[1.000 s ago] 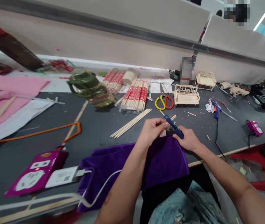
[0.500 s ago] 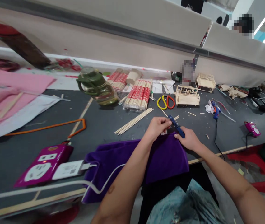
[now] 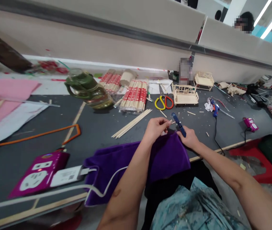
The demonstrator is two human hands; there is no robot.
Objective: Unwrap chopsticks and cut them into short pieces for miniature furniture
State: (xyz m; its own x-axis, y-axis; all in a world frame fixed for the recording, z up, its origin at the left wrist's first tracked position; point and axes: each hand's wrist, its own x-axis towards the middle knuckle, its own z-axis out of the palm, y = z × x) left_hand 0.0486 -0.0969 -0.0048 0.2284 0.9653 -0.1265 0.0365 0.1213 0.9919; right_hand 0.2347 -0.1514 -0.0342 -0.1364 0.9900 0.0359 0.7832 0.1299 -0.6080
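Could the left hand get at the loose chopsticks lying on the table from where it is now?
Probably yes. The left hand is pinching a small stick, and the loose chopsticks lie just to its left on bare table, with nothing between them. It would need to free its fingers first.

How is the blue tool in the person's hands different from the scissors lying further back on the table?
The blue tool is held above the table in the right hand, near the left hand; the scissors lie flat and untouched. The tool's handles are straight, narrow and dark blue; the scissors have wide loop handles, one yellow, one red. Both are small hand tools, beside the loose wooden sticks.
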